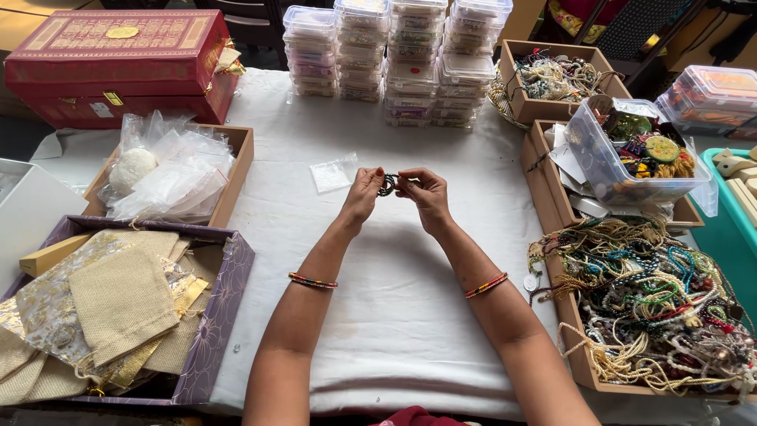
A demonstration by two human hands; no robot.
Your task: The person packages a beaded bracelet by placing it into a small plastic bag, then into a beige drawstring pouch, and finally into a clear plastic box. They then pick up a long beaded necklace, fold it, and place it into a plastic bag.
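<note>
My left hand (363, 196) and my right hand (426, 197) meet above the middle of the white tablecloth (394, 315). Between their fingertips they pinch a small dark beaded ring-shaped piece of jewellery (387, 185). Both hands grip it, the left from the left side, the right from the right. Thin coloured bangles sit on both wrists. A small clear plastic pouch (332, 173) lies flat on the cloth just left of my left hand.
Stacks of clear plastic boxes (394, 59) stand at the back. A red ornate box (118, 63) sits back left, a tray of plastic bags (169, 170) and a purple box of fabric pouches (118, 308) at left. Trays of beaded necklaces (646, 308) fill the right.
</note>
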